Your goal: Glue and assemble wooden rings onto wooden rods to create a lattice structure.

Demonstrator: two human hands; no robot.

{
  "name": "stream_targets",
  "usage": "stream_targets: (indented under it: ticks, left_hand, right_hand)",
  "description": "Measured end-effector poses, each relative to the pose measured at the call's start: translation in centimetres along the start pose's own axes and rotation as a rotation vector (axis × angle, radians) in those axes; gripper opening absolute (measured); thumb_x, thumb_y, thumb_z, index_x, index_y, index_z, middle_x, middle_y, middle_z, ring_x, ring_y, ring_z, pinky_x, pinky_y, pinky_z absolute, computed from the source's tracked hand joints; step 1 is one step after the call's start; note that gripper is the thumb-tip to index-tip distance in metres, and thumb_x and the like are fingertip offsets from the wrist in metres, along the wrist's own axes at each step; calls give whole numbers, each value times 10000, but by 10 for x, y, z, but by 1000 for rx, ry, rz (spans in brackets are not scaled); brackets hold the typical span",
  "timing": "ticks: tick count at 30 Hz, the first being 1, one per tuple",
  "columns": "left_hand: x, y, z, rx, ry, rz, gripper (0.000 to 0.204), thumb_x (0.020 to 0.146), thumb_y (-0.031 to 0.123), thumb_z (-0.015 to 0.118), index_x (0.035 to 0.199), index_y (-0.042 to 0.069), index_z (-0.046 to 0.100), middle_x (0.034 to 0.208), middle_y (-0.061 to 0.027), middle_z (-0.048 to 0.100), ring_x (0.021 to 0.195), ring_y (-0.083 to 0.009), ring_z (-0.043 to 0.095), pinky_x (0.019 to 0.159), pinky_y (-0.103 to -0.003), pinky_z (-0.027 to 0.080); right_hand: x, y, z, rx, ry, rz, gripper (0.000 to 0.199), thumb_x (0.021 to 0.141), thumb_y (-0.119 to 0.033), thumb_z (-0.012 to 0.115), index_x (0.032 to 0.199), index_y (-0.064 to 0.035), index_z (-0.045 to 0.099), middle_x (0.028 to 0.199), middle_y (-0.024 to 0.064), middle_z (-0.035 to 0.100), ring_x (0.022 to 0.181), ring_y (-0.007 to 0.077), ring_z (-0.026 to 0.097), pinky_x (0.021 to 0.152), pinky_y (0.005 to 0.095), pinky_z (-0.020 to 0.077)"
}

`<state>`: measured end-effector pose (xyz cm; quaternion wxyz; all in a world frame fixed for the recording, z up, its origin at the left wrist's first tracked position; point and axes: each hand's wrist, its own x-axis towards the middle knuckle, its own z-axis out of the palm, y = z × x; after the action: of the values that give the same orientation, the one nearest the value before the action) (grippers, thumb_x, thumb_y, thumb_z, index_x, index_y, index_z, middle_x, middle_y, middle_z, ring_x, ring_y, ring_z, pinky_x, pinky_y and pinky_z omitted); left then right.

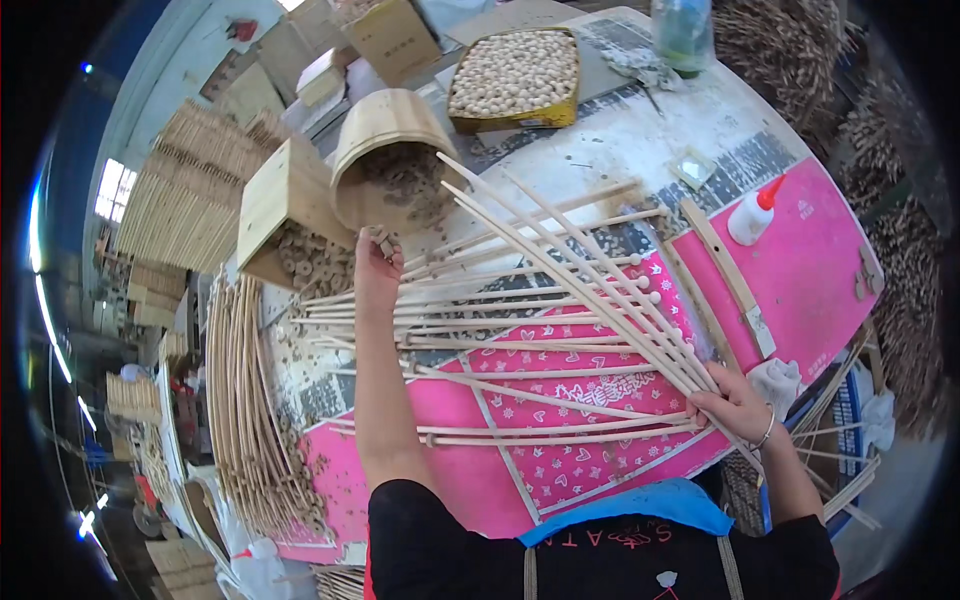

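My left hand (377, 272) is raised over the far left of the table, its fingers curled round a few small wooden pieces (386, 243). Just beyond it lies a wooden bucket (392, 122) tipped on its side, with small brown pieces (405, 182) in its mouth. Next to the bucket, a wooden box (290, 200) holds ring-shaped wooden pieces (312, 254). My right hand (735, 405), at the near right, grips a fanned bundle of long pale wooden rods (590, 285) that slants to the far left. More rods (545, 375) lie crosswise beneath, several with round knobs on their right ends.
A yellow-edged box of small wooden balls (515, 75) stands at the back. To the right are a white glue bottle (750, 215) with a red tip and a wooden bar (730, 275). Rods with rings (245, 400) are stacked at the left, on the table with its pink covering (465, 490).
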<state>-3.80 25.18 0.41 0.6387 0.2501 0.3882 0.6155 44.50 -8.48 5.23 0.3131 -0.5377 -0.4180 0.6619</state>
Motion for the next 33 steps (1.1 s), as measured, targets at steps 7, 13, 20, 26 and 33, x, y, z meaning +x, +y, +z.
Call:
stream_targets:
  ticks: [7,13,20,26,33]
  left_hand:
    - [-77,27,-38,-141,4,-48,402,1030,448,522,1024,64,642,861,-33,604,736,-194,546,573,-263,439]
    - [-126,53,-78,181,44,28,377,1032,435,528,1007,79,648,839,0,609,712,-125,568,580,-224,452]
    - [-161,72,-110,205,25,43,393,1055,436,464,1001,88,641,891,-11,645,750,-105,581,622,-242,452]
    - [-174,57,-130,-3,95,-2,406,1051,467,451,996,113,641,886,-3,647,766,-105,605,581,-236,451]
    - [-185,64,-129,234,45,-71,397,1013,489,542,911,122,653,737,51,576,626,-60,513,482,-185,340]
  right_hand:
    - [9,-15,36,-89,-205,-5,189,1009,-125,572,1147,2,557,879,65,678,699,97,643,620,233,520]
    - [14,-14,55,-197,-310,4,182,1007,-143,578,1127,-6,575,863,56,677,689,89,630,610,235,506]
    - [6,-10,58,-237,-358,6,256,1009,-190,609,1186,-7,582,868,48,682,681,79,620,620,226,503]
    - [6,-19,72,-351,-275,-87,194,1007,-158,591,1135,-13,605,838,32,685,667,59,605,585,221,490]
    - [4,-28,73,-342,-332,-43,179,1004,-141,594,1132,-17,613,822,12,673,656,45,595,559,207,475]
